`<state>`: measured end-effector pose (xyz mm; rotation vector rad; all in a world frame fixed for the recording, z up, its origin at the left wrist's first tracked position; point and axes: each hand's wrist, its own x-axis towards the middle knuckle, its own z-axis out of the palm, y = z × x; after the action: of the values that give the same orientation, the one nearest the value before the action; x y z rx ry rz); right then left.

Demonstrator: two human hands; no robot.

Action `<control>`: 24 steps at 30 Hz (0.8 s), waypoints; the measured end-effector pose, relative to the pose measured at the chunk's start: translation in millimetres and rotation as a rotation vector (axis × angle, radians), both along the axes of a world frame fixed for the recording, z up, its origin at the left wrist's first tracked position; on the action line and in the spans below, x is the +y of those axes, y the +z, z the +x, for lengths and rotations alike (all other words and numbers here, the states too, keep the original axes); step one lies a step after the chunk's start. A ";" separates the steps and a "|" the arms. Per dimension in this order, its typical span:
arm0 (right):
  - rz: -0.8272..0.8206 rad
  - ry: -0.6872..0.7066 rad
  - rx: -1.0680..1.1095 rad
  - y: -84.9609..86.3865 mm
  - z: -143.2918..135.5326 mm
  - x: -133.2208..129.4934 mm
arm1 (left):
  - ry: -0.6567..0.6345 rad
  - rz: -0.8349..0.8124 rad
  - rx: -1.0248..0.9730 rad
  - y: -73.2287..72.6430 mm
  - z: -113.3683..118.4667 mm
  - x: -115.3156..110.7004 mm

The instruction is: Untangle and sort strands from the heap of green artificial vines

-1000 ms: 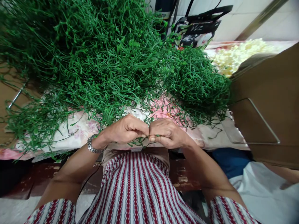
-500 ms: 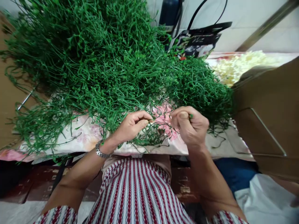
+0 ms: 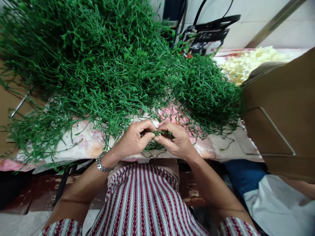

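My left hand (image 3: 135,137), with a metal watch at the wrist, is closed with thumb and forefinger pinched on a thin green stem (image 3: 157,133). Pinching the same spot from the other side, my right hand (image 3: 177,139) almost touches the left one fingertip to fingertip. Fingers cover most of the held piece. Below them, a small heap of green stems (image 3: 154,147) lies on the flowered tablecloth (image 3: 91,139). A large tangled pile of plastic-looking green stems (image 3: 110,68) rises beyond the left hand, and a smaller pile (image 3: 209,95) lies beyond the right.
A cardboard box (image 3: 280,114) stands at the right, another cardboard piece (image 3: 7,131) at the left. Behind are a dark bottle (image 3: 172,16), a black patterned bag (image 3: 206,37) and pale yellow flower-like pieces (image 3: 256,62). Another person's clothed leg (image 3: 246,177) shows at lower right.
My right hand has come left and opened out of its fist-like hold to meet the left hand at the stem. My left hand has shifted slightly down. The view has moved a little.
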<state>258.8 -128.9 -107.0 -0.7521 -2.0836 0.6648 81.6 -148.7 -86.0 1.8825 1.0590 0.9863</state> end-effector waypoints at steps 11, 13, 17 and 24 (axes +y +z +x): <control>-0.171 0.387 -0.106 5.1 6.0 0.5 | -0.345 0.017 0.166 8.5 -8.4 2.3; -0.228 0.440 -0.048 1.8 5.3 1.3 | -0.356 -0.064 0.088 6.2 -7.2 3.3; -0.439 0.609 0.041 -5.5 3.6 -0.6 | -0.461 -0.200 -0.028 1.8 -8.9 6.4; -0.553 0.493 0.164 -4.4 5.3 0.2 | -0.309 -0.225 -0.107 2.3 -13.5 10.9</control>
<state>264.2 -128.7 -111.3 -0.4405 -1.9530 1.5635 68.1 -137.9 -83.7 1.7234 0.7543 0.7474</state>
